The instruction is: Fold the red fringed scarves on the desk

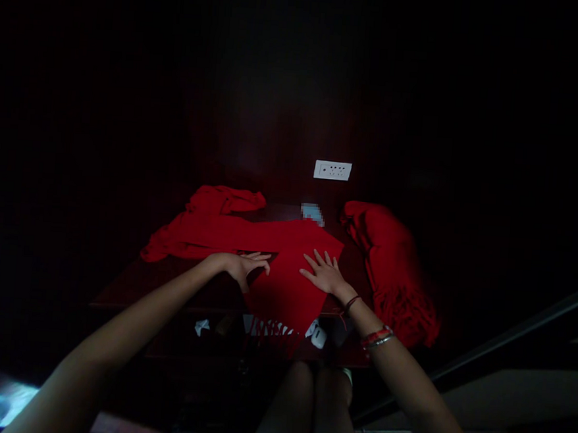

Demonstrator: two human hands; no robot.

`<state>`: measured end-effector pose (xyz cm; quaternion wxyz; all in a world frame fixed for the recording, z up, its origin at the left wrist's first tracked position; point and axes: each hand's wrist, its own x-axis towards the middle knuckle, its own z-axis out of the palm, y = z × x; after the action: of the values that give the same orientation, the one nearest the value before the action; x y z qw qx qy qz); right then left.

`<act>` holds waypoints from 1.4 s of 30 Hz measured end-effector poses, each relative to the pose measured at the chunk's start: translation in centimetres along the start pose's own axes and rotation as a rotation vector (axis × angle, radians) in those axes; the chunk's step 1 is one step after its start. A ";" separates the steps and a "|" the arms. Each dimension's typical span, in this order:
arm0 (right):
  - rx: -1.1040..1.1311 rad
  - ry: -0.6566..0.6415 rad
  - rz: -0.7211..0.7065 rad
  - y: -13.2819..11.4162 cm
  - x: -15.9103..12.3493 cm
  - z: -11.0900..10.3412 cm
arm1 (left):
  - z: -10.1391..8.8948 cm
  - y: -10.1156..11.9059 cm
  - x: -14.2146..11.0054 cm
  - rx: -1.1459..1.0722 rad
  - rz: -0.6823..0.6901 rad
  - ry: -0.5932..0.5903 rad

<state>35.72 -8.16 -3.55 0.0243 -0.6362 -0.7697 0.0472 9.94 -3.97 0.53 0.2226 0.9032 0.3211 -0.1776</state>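
Observation:
A red fringed scarf (284, 289) lies across a dark table (130, 284), one end hanging over the near edge with its fringe showing. My left hand (246, 266) rests on the scarf's left edge, fingers stretched toward the right and lying flat. My right hand (325, 272) lies flat on the scarf's right part with fingers spread. The scarf's other end trails off to the left in a bunched heap (209, 221).
A second red fringed cloth (394, 270) is heaped at the table's right. A white socket plate (332, 170) sits on the dark wall behind. Small white objects (318, 337) lie below the table edge. My knees (305, 402) are under the table. The room is very dark.

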 end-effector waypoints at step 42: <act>0.027 -0.160 0.044 1.1 -2.4 -0.6 | 0.2 0.5 4.3 0.064 -0.086 0.181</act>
<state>37.31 -10.30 -3.03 -0.0299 -0.6467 -0.7543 0.1089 13.36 -2.24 -1.52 0.1557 0.9076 0.3725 -0.1151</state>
